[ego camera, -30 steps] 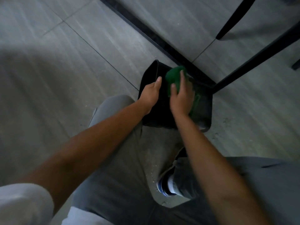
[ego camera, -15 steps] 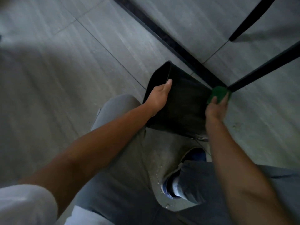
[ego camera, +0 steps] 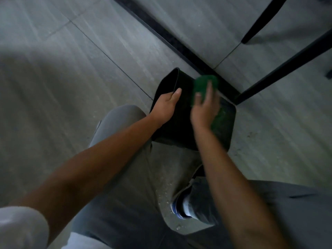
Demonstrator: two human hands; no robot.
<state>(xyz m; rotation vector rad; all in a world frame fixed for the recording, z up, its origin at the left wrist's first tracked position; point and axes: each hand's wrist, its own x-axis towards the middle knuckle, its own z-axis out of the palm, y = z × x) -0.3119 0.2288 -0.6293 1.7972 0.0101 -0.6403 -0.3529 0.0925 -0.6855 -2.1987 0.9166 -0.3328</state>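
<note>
Head: right hand flat on sponge

My left hand gripped the left edge of the black mat while my right hand pressed, fingers straight, near its far middle.

Indoor room, likely a home, grey tiled floor, black strip set across the tiles, thin black furniture legs

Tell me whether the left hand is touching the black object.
Touching. The head view shows the left hand gripping the left edge of the black object, thumb lying on its face.
</note>
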